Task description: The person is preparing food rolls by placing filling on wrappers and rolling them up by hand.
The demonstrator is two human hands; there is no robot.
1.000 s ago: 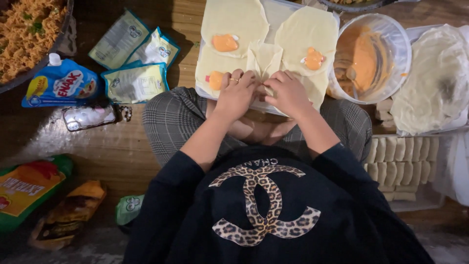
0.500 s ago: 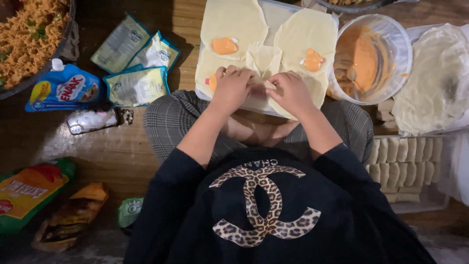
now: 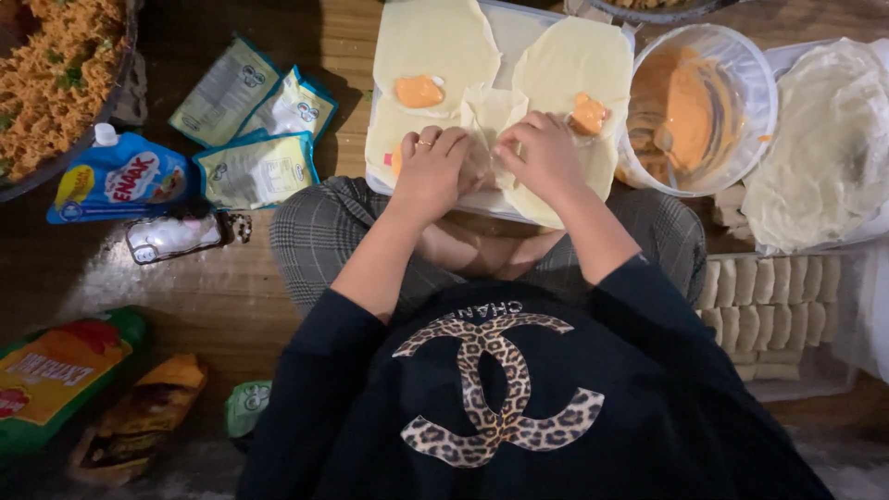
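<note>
Pinched a small folded wrapper [image 3: 483, 139] between both hands at the near edge of the white tray [image 3: 519, 28], which rested across the lap. Left hand [image 3: 431, 171] curled over the fold, ring showing, fingertips pressed down to keep the thin sheet from springing open. Right hand [image 3: 546, 157] clenched on the opposite flap, likewise pressing. Whether filling sat inside the fold: hidden under the fingers.

Lay flat around it on the tray: pale round wrappers [image 3: 435, 46], spread side by side so each could take its dab of orange filling [image 3: 419, 91], another dab [image 3: 587, 115] just beside the right hand. Stood within easy reach to the right: a clear bowl of orange sauce [image 3: 699, 102], touching the tray's edge. Beyond it, a stack of spare wrappers [image 3: 829, 139]; nearer, rows of finished rolls [image 3: 769, 310] in a container. Scattered on the wooden floor to the left: sachets [image 3: 255, 167], a blue pouch [image 3: 116, 181], a pan of noodles [image 3: 51, 79]. Nothing between hands and bowl.
</note>
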